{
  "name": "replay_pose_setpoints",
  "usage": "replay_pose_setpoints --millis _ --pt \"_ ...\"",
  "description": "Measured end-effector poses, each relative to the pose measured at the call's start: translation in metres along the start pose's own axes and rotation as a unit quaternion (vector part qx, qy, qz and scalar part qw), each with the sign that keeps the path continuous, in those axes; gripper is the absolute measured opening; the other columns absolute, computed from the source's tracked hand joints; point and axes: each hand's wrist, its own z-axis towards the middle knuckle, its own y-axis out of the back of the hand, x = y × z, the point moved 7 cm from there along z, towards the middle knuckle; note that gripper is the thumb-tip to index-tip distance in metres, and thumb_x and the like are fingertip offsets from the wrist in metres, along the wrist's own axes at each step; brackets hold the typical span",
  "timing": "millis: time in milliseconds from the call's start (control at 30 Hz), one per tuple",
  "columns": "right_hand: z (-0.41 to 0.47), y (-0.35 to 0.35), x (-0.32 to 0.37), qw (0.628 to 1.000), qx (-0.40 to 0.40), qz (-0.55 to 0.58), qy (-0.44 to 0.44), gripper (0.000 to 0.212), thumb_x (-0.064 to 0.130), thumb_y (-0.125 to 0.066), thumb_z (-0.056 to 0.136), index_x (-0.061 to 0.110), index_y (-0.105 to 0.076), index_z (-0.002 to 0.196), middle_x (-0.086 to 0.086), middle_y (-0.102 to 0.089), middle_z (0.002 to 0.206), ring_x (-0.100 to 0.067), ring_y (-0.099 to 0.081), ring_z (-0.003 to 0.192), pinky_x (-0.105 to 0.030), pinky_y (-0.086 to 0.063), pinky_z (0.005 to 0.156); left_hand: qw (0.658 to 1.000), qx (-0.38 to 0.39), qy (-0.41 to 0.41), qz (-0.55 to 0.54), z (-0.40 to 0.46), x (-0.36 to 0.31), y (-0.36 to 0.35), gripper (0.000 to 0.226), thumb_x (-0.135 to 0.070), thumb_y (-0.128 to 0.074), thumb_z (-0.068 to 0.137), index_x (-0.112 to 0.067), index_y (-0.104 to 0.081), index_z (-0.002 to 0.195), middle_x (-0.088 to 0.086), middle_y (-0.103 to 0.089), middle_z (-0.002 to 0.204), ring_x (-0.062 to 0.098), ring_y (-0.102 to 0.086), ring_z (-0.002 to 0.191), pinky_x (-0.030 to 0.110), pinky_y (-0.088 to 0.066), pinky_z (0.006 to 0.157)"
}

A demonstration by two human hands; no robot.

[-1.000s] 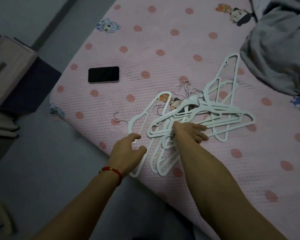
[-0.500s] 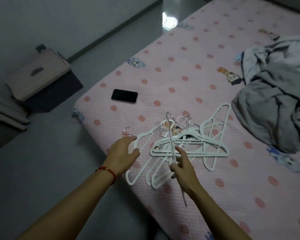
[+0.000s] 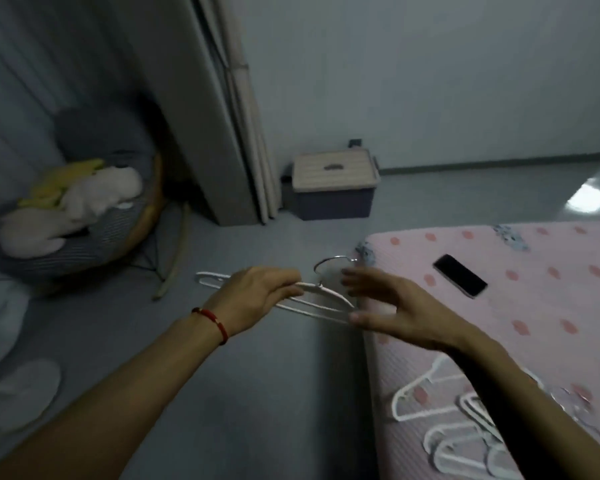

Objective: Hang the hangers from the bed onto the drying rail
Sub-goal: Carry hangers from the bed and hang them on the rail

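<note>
My left hand [image 3: 257, 296], with a red string bracelet at the wrist, grips a white hanger [image 3: 321, 304] with a metal hook, held flat over the floor beside the bed corner. Just right of it, my right hand [image 3: 392, 306] is spread with straight fingers; its thumb lies against the hanger's right end. Several more white hangers [image 3: 461, 420] lie in a pile on the pink dotted bed [image 3: 534, 306] at the lower right, partly hidden by my right forearm. No drying rail is in view.
A black phone [image 3: 460, 275] lies on the bed near its corner. On the grey floor stand a lidded storage box [image 3: 333, 183] by the wall and a round chair [image 3: 84, 216] with soft toys at left. A curtain [image 3: 222, 116] hangs behind.
One hanger has come off the bed's pile and is now held by my left hand over the floor. My right hand has let it go and opened. The view has swung left, off the bed.
</note>
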Motion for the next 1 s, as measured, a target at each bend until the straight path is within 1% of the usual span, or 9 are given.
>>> replay_pose_setpoints --millis 67,167,300,400,533,667,800,867,1000 --pt "0.041 -0.020 0.076 0.995 0.000 -0.032 0.091 0.070 0.050 -0.075 0.083 0.036 -0.045 0.145 0.016 -0.057 0.139 0.003 -0.056 0.124 -0.029 -0.047 0.105 0.997 -0.060 0.044 0.018 -0.048 0.035 0.037 0.038 -0.054 -0.039 0.096 -0.022 -0.055 0.084 -0.006 -0.056 0.071 0.016 -0.057 0.068 0.043 -0.047 0.061" --pt "0.095 -0.083 0.168 0.968 0.012 -0.133 0.211 0.054 0.051 -0.069 0.088 0.032 -0.056 0.137 0.013 -0.068 0.125 0.005 -0.063 0.110 -0.023 -0.053 0.096 0.984 -0.124 0.125 0.019 -0.120 0.082 0.084 0.029 -0.045 -0.047 0.098 -0.022 -0.054 0.081 -0.007 -0.056 0.071 0.013 -0.055 0.067 0.042 -0.047 0.062" --pt "0.149 -0.170 0.244 0.943 -0.021 -0.123 0.307 0.024 0.037 -0.066 0.094 0.019 -0.076 0.106 0.008 -0.077 0.088 0.002 -0.072 0.080 -0.032 -0.060 0.076 0.959 -0.190 0.212 0.010 -0.223 0.139 0.127 0.032 -0.050 -0.044 0.095 -0.023 -0.056 0.084 -0.004 -0.062 0.075 0.015 -0.058 0.070 0.040 -0.049 0.063" --pt "0.180 -0.238 0.283 0.941 0.013 -0.090 0.327 0.027 0.035 -0.062 0.096 0.013 -0.078 0.100 0.005 -0.077 0.083 0.001 -0.072 0.073 -0.036 -0.061 0.071 0.941 -0.218 0.260 0.020 -0.294 0.175 0.149 0.032 -0.056 -0.041 0.094 -0.027 -0.054 0.086 -0.007 -0.058 0.072 0.016 -0.056 0.068 0.040 -0.048 0.062" --pt "0.210 -0.325 0.325 0.938 0.060 -0.057 0.337 0.029 0.033 -0.064 0.095 0.008 -0.079 0.099 0.003 -0.077 0.080 -0.003 -0.073 0.069 -0.037 -0.062 0.067 0.915 -0.244 0.320 0.018 -0.375 0.215 0.168 0.021 -0.046 -0.050 0.097 -0.040 -0.045 0.077 -0.007 -0.052 0.066 0.017 -0.053 0.065 0.040 -0.047 0.061" --pt "0.227 -0.398 0.360 0.927 0.118 -0.035 0.355 0.025 0.029 -0.067 0.094 0.008 -0.079 0.099 0.002 -0.078 0.080 -0.006 -0.074 0.068 -0.040 -0.062 0.066 0.889 -0.263 0.375 0.005 -0.442 0.247 0.177 0.027 -0.042 -0.052 0.097 -0.025 -0.050 0.076 -0.003 -0.053 0.063 0.018 -0.054 0.064 0.041 -0.047 0.063" --pt "0.251 -0.445 0.383 0.916 0.180 -0.049 0.354 0.035 0.029 -0.071 0.092 0.014 -0.069 0.124 0.003 -0.078 0.097 -0.003 -0.074 0.084 -0.032 -0.061 0.081 0.856 -0.301 0.419 -0.026 -0.494 0.278 0.181 0.028 -0.043 -0.051 0.096 -0.023 -0.054 0.077 -0.001 -0.055 0.064 0.015 -0.055 0.064 0.041 -0.049 0.062" --pt "0.271 -0.460 0.382 0.927 0.170 -0.032 0.333 0.030 0.026 -0.069 0.093 0.017 -0.068 0.122 0.004 -0.077 0.099 -0.004 -0.074 0.086 -0.033 -0.061 0.083 0.829 -0.324 0.453 -0.041 -0.518 0.291 0.184 0.027 -0.037 -0.054 0.097 -0.022 -0.056 0.074 -0.003 -0.056 0.063 0.012 -0.056 0.063 0.034 -0.048 0.061" --pt "0.308 -0.507 0.366 0.941 0.213 -0.028 0.263 0.016 0.015 -0.060 0.093 0.025 -0.069 0.101 0.002 -0.077 0.088 -0.011 -0.074 0.075 -0.034 -0.059 0.067 0.779 -0.326 0.534 -0.018 -0.561 0.304 0.199 0.029 -0.032 -0.058 0.095 -0.019 -0.060 0.069 -0.011 -0.063 0.063 0.001 -0.058 0.064 0.012 -0.039 0.058"
